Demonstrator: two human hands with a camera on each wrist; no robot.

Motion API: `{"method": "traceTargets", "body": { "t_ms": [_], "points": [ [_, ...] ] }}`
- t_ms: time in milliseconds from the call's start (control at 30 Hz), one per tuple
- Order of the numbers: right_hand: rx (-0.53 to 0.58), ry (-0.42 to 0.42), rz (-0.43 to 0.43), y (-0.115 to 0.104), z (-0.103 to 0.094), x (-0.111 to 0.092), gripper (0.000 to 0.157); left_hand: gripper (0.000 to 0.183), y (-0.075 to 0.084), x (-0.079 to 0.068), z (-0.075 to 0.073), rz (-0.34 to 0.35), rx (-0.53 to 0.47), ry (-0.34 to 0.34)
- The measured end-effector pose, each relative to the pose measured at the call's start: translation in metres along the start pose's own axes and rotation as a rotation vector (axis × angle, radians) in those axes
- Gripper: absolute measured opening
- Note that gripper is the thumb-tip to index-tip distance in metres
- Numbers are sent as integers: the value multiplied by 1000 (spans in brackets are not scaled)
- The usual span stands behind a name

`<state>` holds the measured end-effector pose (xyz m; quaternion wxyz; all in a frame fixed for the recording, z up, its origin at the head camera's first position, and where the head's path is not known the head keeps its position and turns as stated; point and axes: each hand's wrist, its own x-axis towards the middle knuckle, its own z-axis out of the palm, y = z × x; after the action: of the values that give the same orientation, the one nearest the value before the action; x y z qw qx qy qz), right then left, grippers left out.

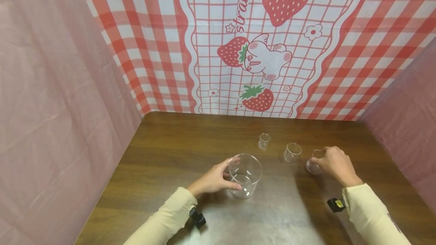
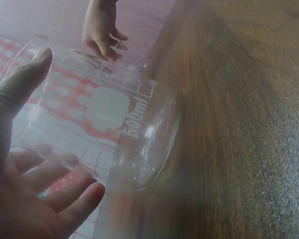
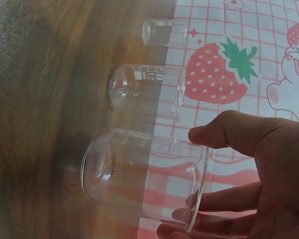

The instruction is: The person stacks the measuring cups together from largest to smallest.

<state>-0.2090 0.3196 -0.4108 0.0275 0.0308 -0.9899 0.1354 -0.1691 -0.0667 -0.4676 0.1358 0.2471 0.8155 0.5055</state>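
Note:
Near the middle of the table stands a large clear glass beaker (image 1: 250, 179), marked 500ml in the left wrist view. My left hand (image 1: 215, 179) holds it loosely from the left, thumb at the near side and fingers round the far side. At the right, my right hand (image 1: 335, 163) grips a smaller graduated glass beaker (image 3: 139, 174) near its rim, thumb on one side and fingers on the other. Left of that beaker are a short glass beaker (image 1: 292, 153) with white markings and a tiny glass beaker (image 1: 263, 141), both upright and untouched.
The brown wooden table (image 1: 177, 135) reaches back to a hanging red-and-white checked cloth (image 1: 160, 48) printed with strawberries. Pink fabric (image 1: 54, 105) hangs at the left side, and more at the right. Each wrist wears a small black camera (image 1: 197, 217).

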Motion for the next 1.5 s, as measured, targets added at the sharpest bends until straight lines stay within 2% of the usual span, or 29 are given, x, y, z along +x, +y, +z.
{"method": "traceTargets", "body": {
  "t_ms": [200, 700, 1133, 1500],
  "points": [
    [8, 0, 1, -1, -3, -1, 52, 91, 0, -1, 0, -17, 6, 0],
    [15, 22, -10, -10, -15, -1, 55, 91, -2, 1, 1, 1, 1, 4],
    [27, 48, -31, -28, -31, -1, 60, 92, 0, 1, 0, 2, 2, -3],
    [57, 74, -78, -47, -41, -5, 57, 92, -1, 1, 1, -19, 5, 5]
  ]
}}
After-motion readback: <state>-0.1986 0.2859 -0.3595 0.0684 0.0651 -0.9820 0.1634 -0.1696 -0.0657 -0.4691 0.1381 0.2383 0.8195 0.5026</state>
